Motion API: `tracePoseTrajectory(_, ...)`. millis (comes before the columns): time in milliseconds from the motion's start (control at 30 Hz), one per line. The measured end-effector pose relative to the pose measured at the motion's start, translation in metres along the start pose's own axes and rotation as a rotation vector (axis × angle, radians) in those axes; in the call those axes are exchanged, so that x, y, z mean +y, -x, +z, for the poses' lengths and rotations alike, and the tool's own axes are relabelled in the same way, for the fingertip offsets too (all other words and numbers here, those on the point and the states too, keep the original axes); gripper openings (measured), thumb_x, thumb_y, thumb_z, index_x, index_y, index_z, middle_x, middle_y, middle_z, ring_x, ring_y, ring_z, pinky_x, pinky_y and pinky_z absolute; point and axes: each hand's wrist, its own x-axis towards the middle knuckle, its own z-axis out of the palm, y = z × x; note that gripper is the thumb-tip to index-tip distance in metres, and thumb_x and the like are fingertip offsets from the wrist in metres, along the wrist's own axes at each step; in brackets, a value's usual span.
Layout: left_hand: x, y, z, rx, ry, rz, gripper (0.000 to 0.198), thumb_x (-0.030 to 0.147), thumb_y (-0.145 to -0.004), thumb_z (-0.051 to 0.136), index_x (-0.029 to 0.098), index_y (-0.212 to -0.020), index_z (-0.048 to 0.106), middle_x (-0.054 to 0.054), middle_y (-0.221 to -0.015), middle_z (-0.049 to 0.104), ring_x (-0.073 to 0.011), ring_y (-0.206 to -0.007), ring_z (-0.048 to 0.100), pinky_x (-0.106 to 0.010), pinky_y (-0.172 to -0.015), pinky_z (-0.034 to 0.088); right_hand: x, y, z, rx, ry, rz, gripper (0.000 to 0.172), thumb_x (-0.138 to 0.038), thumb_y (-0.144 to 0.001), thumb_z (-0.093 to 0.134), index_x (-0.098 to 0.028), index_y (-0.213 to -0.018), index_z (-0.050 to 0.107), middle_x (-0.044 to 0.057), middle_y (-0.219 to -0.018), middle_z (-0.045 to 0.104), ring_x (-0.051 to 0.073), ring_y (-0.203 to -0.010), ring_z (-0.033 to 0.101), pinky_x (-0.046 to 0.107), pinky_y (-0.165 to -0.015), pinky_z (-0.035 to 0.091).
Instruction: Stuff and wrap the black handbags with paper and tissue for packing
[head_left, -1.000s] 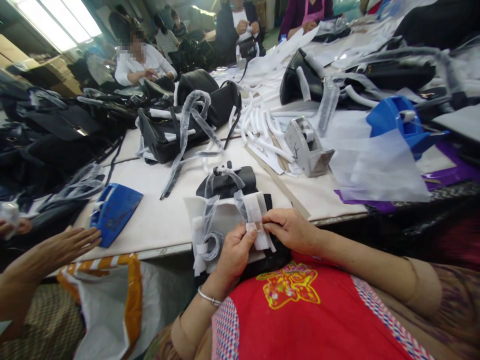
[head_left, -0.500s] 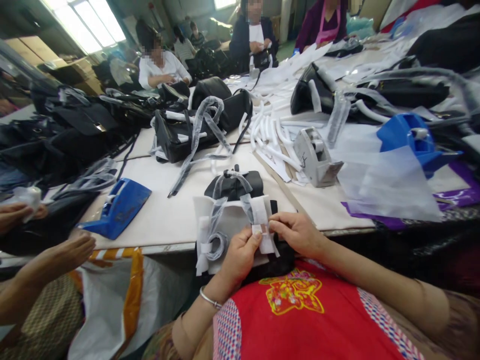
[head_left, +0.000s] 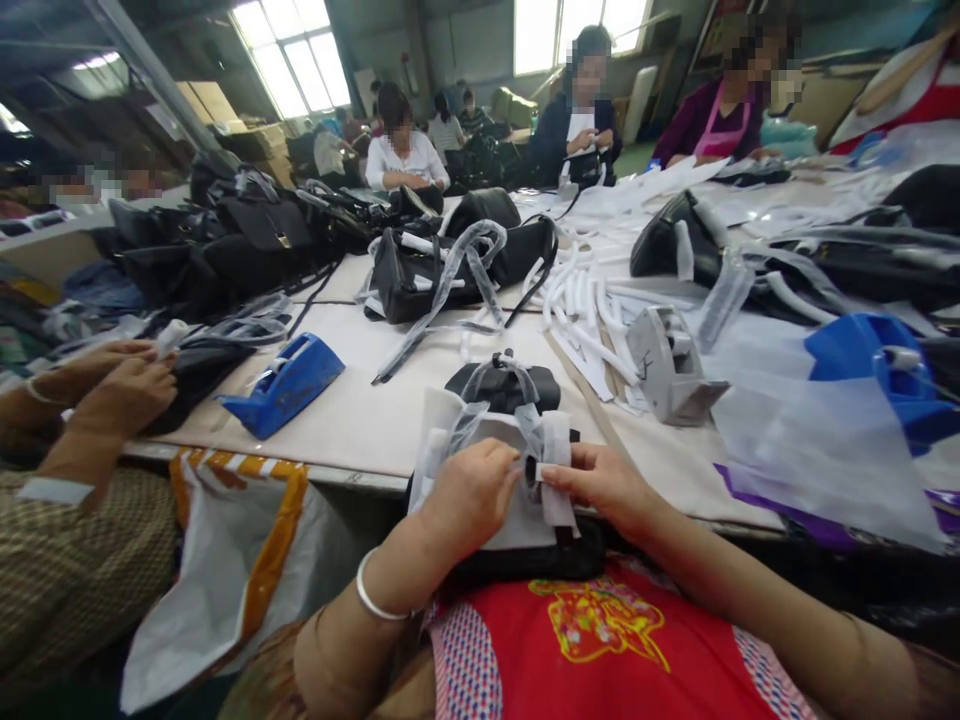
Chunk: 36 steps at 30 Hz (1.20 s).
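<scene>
Tabletop [head_left: 360,410], fingers [head_left: 564,478] at black bag [head_left: 502,388]

Bag [head_left: 502,392] black, wrap [head_left: 557,440] on it white. Apron [head_left: 517,675] red — yellow-outlined motif [head_left: 592,620], edging [head_left: 469,650] in tiny blue, white and pinkish-red checks. Worktop [head_left: 367,420] pale cream. Left dispenser [head_left: 296,385] blue, right dispenser [head_left: 836,350] blue, middle dispenser [head_left: 656,365] grey. Tubes [head_left: 559,290] white. Sack [head_left: 195,560] white — orange band [head_left: 272,560]. Bangle [head_left: 363,590] white. Co-worker's clothing [head_left: 97,570]: brownish-yellow check.

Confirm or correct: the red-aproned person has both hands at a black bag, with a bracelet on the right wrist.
Wrong wrist: the head view shows the bracelet on the left. Left hand and right hand are at the black bag.
</scene>
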Motion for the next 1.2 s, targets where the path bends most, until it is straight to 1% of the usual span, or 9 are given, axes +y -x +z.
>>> tracePoseTrajectory(133,-0.025,-0.026,-0.002,0.142,-0.223,0.141,0.024,0.02,-0.091,0.056,0.017,-0.114,0.064,-0.015,-0.128,0.06,-0.0286,-0.121,0.054,-0.045,-0.102,0.046,0.006,-0.002,-0.002,0.0,0.008,-0.035,0.044,-0.049,-0.068,0.08,-0.013,-0.092,0.073,0.006,-0.082,0.074,0.018,-0.068,0.064,0.029,-0.061,0.049)
tracePoseTrajectory(300,-0.045,-0.065,-0.002,-0.103,-0.381,0.145,0.024,0.034,-0.095,0.053,0.019,-0.097,0.072,-0.01,-0.092,0.069,-0.0227,-0.088,0.064,-0.036,-0.08,0.05,0.012,-0.004,-0.005,-0.046,-0.081,-0.018,0.042,-0.051,-0.07,0.08,-0.013,-0.083,0.07,-0.001,-0.057,0.06,0.007,-0.045,0.044,0.02,-0.042,0.029)
tracePoseTrajectory(433,-0.048,-0.082,-0.004,-0.232,-0.356,0.025,0.032,0.039,-0.096,0.048,0.02,-0.098,0.074,-0.009,-0.098,0.072,-0.0224,-0.09,0.067,-0.031,-0.075,0.047,0.014,-0.01,-0.007,-0.133,-0.301,0.048,0.045,-0.053,-0.067,0.082,-0.014,-0.078,0.063,-0.008,-0.048,0.045,0.002,-0.038,0.024,0.019,-0.038,0.011)
tracePoseTrajectory(633,-0.049,-0.094,-0.006,-0.318,-0.306,-0.107,0.029,0.04,-0.092,0.053,0.021,-0.095,0.076,-0.008,-0.097,0.076,-0.0231,-0.089,0.069,-0.029,-0.073,0.048,0.011,-0.021,-0.016,-0.259,-0.136,0.116,0.048,-0.06,-0.071,0.075,-0.016,-0.074,0.057,-0.007,-0.046,0.047,0.003,-0.036,0.028,0.019,-0.039,0.014)
tracePoseTrajectory(767,-0.049,-0.098,-0.003,-0.314,-0.318,-0.159,0.029,0.039,-0.092,0.052,0.022,-0.095,0.076,-0.008,-0.098,0.076,-0.0231,-0.091,0.069,-0.028,-0.072,0.049,0.007,-0.032,-0.031,-0.002,0.312,-0.111,0.048,-0.062,-0.084,0.056,-0.015,-0.078,0.064,-0.001,-0.051,0.056,0.01,-0.043,0.046,0.022,-0.044,0.031)
tracePoseTrajectory(900,-0.051,-0.104,0.003,-0.323,-0.326,-0.196,0.026,0.037,-0.09,0.055,0.023,-0.091,0.076,-0.008,-0.096,0.076,-0.0227,-0.09,0.07,-0.027,-0.072,0.049,0.003,-0.048,-0.038,0.387,0.608,-0.375,0.035,-0.04,-0.08,0.062,-0.016,-0.104,0.067,0.004,-0.086,0.07,0.014,-0.06,0.057,0.029,-0.063,0.045)
tracePoseTrajectory(967,-0.052,-0.106,0.005,-0.33,-0.329,-0.214,0.025,0.036,-0.089,0.056,0.022,-0.09,0.077,-0.008,-0.095,0.076,-0.0234,-0.089,0.07,-0.027,-0.071,0.05,0.001,-0.057,-0.036,0.374,0.712,-0.404,0.03,-0.032,-0.078,0.059,-0.018,-0.104,0.067,0.003,-0.088,0.069,0.014,-0.061,0.056,0.03,-0.065,0.044)
tracePoseTrajectory(1067,-0.051,-0.104,0.009,-0.328,-0.34,-0.239,0.027,0.036,-0.09,0.054,0.021,-0.09,0.077,-0.01,-0.094,0.075,-0.0247,-0.089,0.07,-0.029,-0.072,0.051,-0.001,-0.071,-0.033,0.314,0.81,-0.414,0.017,-0.031,-0.079,0.054,-0.019,-0.079,0.066,-0.001,-0.068,0.062,0.015,-0.062,0.053,0.028,-0.062,0.039)
tracePoseTrajectory(1200,-0.045,-0.097,0.013,-0.279,-0.377,-0.262,0.033,0.035,-0.092,0.05,0.016,-0.098,0.076,-0.017,-0.107,0.072,-0.0295,-0.101,0.068,-0.035,-0.084,0.052,0.005,-0.085,-0.036,0.317,0.822,-0.376,0.023,-0.035,-0.081,0.052,-0.019,-0.067,0.063,-0.001,-0.061,0.059,0.016,-0.064,0.054,0.026,-0.06,0.037)
